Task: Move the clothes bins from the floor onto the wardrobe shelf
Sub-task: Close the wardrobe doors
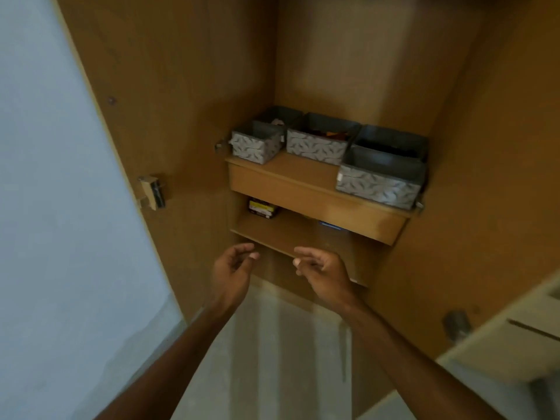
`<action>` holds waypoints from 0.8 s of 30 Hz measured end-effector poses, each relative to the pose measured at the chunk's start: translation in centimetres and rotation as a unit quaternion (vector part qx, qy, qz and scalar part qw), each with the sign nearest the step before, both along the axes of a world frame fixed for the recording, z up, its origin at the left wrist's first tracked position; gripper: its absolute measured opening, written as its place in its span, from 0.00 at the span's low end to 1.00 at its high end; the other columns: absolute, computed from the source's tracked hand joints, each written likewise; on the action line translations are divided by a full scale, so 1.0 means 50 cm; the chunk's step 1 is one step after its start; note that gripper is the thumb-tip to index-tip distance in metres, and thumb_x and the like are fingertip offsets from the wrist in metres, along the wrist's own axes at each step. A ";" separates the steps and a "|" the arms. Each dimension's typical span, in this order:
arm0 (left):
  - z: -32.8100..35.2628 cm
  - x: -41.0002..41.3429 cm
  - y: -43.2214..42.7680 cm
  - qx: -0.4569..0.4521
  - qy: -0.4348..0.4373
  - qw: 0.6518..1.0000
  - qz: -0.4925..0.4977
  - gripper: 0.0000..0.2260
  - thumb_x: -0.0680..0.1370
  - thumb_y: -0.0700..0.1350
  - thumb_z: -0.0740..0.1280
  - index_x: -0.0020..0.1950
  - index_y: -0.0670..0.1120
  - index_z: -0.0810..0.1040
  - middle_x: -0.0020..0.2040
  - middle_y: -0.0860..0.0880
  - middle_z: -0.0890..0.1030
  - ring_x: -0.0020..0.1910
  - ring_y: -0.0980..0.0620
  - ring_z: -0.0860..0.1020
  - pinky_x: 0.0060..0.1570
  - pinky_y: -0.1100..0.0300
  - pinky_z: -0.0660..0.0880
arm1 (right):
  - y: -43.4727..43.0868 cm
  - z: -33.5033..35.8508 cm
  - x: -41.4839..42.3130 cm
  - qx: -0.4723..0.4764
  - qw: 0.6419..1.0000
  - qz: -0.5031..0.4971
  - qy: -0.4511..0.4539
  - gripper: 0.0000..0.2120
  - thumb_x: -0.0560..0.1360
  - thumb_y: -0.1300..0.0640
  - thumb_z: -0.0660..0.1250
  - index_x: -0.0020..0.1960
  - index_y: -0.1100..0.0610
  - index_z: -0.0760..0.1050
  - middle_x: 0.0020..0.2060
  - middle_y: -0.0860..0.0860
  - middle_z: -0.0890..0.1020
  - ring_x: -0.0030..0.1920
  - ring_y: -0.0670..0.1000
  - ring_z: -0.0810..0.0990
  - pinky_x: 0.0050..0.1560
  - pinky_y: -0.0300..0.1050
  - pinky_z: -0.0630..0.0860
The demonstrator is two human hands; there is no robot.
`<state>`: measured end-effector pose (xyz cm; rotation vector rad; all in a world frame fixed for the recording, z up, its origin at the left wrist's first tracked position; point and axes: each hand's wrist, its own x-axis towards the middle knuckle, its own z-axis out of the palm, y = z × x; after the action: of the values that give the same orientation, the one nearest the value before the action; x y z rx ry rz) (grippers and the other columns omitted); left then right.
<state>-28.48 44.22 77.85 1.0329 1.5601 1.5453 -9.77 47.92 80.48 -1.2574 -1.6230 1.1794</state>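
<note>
Three grey fabric bins with a leaf pattern stand on the wardrobe shelf (303,174): a small left bin (256,145), a middle bin (318,147) with reddish clothes inside, and a larger right bin (380,180) near the shelf's front edge. Behind the right bin sits another dark grey bin (394,140). My left hand (231,274) and my right hand (321,271) hover below the shelf, in front of a lower shelf. Both have loosely curled, spread fingers and hold nothing.
The wardrobe's open left door (157,101) carries a latch (151,192). A lower shelf (288,234) holds a dark box (263,208) and a blue item (331,225). The right door (485,177) stands open. Pale floor (272,359) lies beneath my arms.
</note>
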 end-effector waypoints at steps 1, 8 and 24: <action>-0.005 0.038 -0.018 -0.005 -0.005 1.000 -0.013 0.08 0.77 0.41 0.69 0.55 0.47 0.81 0.50 0.47 0.85 0.50 0.48 0.83 0.51 0.55 0.78 | -0.025 -0.003 0.042 0.003 1.000 -0.006 -0.001 0.12 0.74 0.58 0.69 0.57 0.51 0.80 0.41 0.49 0.85 0.44 0.47 0.84 0.50 0.42 0.79; 0.018 0.359 -0.099 0.000 0.005 0.991 -0.137 0.08 0.77 0.39 0.69 0.55 0.44 0.80 0.48 0.49 0.84 0.49 0.53 0.82 0.46 0.67 0.76 | -0.192 0.023 0.375 0.016 0.993 -0.117 -0.022 0.10 0.74 0.56 0.70 0.55 0.50 0.81 0.45 0.47 0.85 0.45 0.46 0.84 0.48 0.41 0.80; 0.227 0.716 -0.080 -0.048 0.164 0.899 -0.403 0.32 0.75 0.40 0.69 0.76 0.49 0.60 0.69 0.49 0.69 0.64 0.49 0.69 0.59 0.53 0.73 | -0.148 0.191 0.639 0.017 0.987 -0.158 -0.028 0.17 0.78 0.66 0.59 0.53 0.45 0.77 0.45 0.45 0.82 0.43 0.44 0.79 0.39 0.35 0.72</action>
<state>7.34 40.23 89.19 1.6687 1.1404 0.7353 22.17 40.53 90.02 -1.4729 -1.4107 0.9232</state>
